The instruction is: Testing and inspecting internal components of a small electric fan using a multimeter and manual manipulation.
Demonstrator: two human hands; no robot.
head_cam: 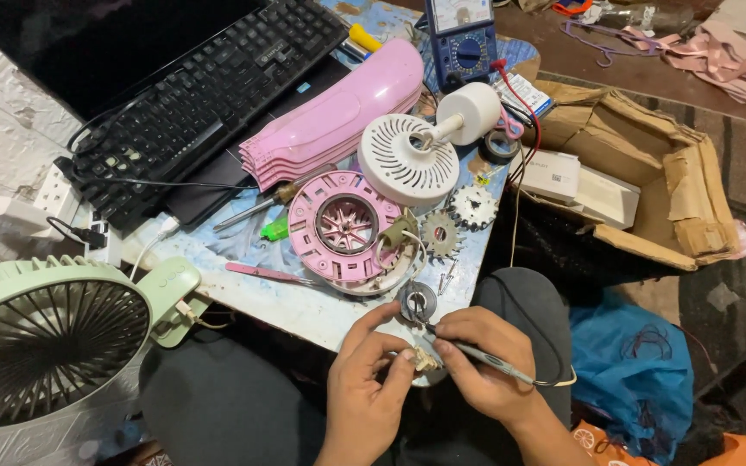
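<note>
Right at crowded table (304, 315) edge

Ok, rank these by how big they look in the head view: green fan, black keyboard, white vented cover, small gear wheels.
1. Black keyboard and green fan: similar, and the fan sits nearer the camera, so unranked.
2. White vented cover.
3. Small gear wheels, smallest.

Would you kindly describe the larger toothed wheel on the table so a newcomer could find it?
Start at the round pink housing in the middle of the table. To its right lie two toothed wheels; the larger one is farther right, pale, below the white vented cap.
</note>
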